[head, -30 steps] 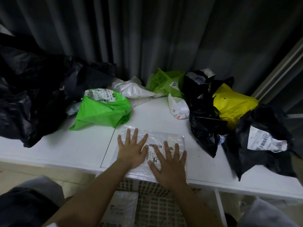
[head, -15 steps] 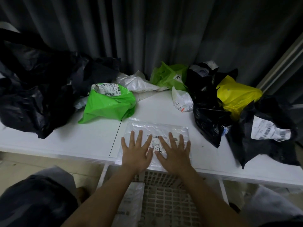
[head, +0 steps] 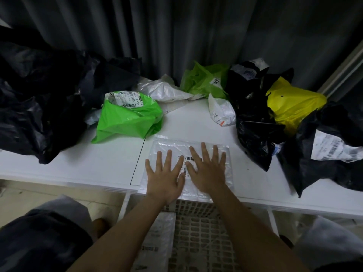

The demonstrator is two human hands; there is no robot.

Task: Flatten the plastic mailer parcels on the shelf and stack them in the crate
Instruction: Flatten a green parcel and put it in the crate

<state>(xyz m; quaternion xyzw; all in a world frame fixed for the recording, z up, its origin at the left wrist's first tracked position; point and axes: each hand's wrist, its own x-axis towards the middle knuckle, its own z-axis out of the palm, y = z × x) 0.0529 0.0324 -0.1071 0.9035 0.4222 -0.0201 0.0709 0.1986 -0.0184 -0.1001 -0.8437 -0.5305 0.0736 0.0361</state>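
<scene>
1. Pressing flat, fingers (head: 169,157) spread apart and straight: left hand (head: 166,176) lying palm-down on the left half of the clear mailer (head: 172,145), lower centre of the frame.
2. Pressing beside it, fingers likewise splayed and straight: right hand (head: 209,171) covering the mailer's right half, thumbs nearly touching over the barcode label (head: 189,159).
3. Lying flat at the near edge of the white shelf (head: 78,165), near border overhanging slightly toward the crate (head: 198,232) below.
4. Sitting under the shelf edge, bottom centre: white lattice crate, holding a flattened clear parcel (head: 157,240) along its left side.
5. Crumpling left of centre, just beyond the mailer's far-left corner: bright green mailer (head: 129,120) with a printed label on top.
6. Bunching behind, upper centre: white-grey bag (head: 165,89), olive-green bag (head: 200,79), small white pouch (head: 221,111).
7. Piling at right: black bags (head: 255,130), yellow mailer (head: 292,107), black parcel with white label (head: 332,148).
8. Heaping at left: large black plastic (head: 35,99).
9. Hanging across the top of the frame: dark curtain (head: 176,32).
</scene>
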